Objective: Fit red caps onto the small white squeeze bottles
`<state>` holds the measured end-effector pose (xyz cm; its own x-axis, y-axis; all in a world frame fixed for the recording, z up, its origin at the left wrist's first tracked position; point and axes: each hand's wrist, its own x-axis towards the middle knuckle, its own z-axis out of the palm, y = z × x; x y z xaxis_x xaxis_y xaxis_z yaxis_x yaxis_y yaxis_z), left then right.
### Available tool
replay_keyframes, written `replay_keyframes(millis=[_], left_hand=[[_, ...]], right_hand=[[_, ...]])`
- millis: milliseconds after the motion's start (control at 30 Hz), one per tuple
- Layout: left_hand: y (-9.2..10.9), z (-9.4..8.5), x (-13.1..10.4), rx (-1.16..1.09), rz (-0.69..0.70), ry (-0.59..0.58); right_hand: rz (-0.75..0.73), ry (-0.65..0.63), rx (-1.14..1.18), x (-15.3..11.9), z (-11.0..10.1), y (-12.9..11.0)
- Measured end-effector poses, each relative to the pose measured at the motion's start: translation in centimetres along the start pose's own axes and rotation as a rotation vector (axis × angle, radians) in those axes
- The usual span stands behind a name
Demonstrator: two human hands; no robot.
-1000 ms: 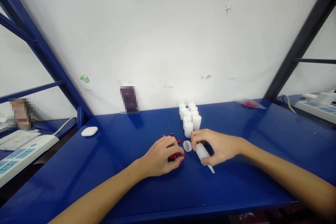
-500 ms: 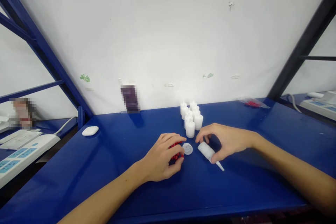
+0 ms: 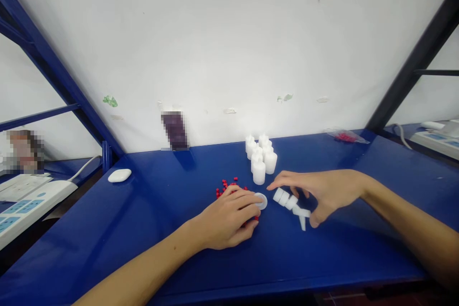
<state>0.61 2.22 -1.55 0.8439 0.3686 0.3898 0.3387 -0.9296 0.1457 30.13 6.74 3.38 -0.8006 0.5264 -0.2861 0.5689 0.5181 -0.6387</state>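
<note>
My left hand (image 3: 229, 217) lies low over a spread of small red caps (image 3: 224, 184), fingers stretched out and slightly bent. Its fingertips touch or overlap a round translucent white lid (image 3: 263, 201); whether they press on it I cannot tell. My right hand (image 3: 322, 196) is open, thumb and fingers apart, arched around a small white bottle (image 3: 284, 198) with a tapered nozzle (image 3: 302, 223). The bottle looks smeared into segments in the picture, tilted with its nozzle toward me. Behind the hands, several white bottles (image 3: 258, 173) stand upright in a cluster.
A white rounded case (image 3: 119, 175) lies on the blue table (image 3: 172, 186) at the left. A clear bag with red pieces (image 3: 346, 137) is at the back right. A pixelated dark object (image 3: 174, 130) leans against the wall. Power strips (image 3: 32, 205) flank the table.
My left hand has shifted slightly right, uncovering more red caps and reaching over the lid. My right thumb has moved away from the bottle, and the hand has opened wider.
</note>
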Motion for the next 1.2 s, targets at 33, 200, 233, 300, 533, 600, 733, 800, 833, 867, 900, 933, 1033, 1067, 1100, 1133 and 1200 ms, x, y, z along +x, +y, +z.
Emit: replay_keyframes(millis=[33, 200, 233, 300, 533, 600, 733, 800, 833, 867, 900, 933, 1033, 1067, 1100, 1133, 1200], left_hand=[[0.0, -0.1, 0.0, 0.003, 0.009, 0.014], [-0.1, -0.3, -0.2, 0.013, 0.017, 0.095], [-0.1, -0.3, -0.3, 0.011, 0.015, 0.113], [-0.1, -0.3, -0.3, 0.006, 0.011, 0.146], [0.0, -0.4, -0.4, -0.001, -0.036, 0.197], [0.0, -0.3, -0.5, -0.008, -0.074, 0.212], [-0.3, -0.1, -0.7, -0.041, -0.165, 0.283], [-0.4, 0.0, -0.8, -0.075, -0.205, 0.32], [-0.5, 0.1, -0.7, -0.097, -0.223, 0.333], [-0.5, 0.1, -0.7, -0.123, -0.239, 0.346], [-0.5, 0.1, -0.6, -0.156, -0.261, 0.358], [-0.5, 0.0, -0.5, -0.197, -0.294, 0.373], [-0.3, -0.1, -0.2, -0.415, -0.471, 0.429], [-0.3, -0.1, -0.1, -0.519, -0.538, 0.446], [-0.3, -0.1, 0.1, -0.628, -0.596, 0.461], [-0.3, -0.2, 0.1, -0.73, -0.639, 0.475], [-0.4, -0.2, 0.2, -0.877, -0.689, 0.498]], right_hand=[[-0.005, -0.003, -0.007, 0.2, 0.2, 0.0], [-0.008, 0.025, -0.004, 0.7, 0.5, 0.1], [-0.007, 0.021, 0.004, 0.6, 0.5, 0.1], [-0.006, 0.006, 0.025, 0.5, 0.5, -0.1], [-0.021, -0.069, 0.158, 0.3, 0.2, -0.7], [-0.02, -0.073, 0.179, 0.3, 0.2, -0.7], [-0.019, -0.035, 0.214, 0.6, 0.6, -0.7], [-0.036, -0.011, 0.241, 0.9, 0.9, -0.9], [-0.049, -0.003, 0.261, 1.0, 1.0, -1.0], [-0.065, 0.0, 0.289, 1.2, 1.2, -1.1], [-0.088, 0.004, 0.324, 1.4, 1.3, -1.2], [-0.116, 0.012, 0.362, 1.6, 1.5, -1.4], [-0.225, 0.084, 0.476, 2.3, 2.2, -1.7], [-0.268, 0.118, 0.511, 2.6, 2.5, -1.8], [-0.312, 0.154, 0.546, 2.9, 2.8, -1.8], [-0.355, 0.184, 0.579, 3.1, 3.2, -1.9], [-0.415, 0.221, 0.635, 3.7, 3.7, -2.0]])
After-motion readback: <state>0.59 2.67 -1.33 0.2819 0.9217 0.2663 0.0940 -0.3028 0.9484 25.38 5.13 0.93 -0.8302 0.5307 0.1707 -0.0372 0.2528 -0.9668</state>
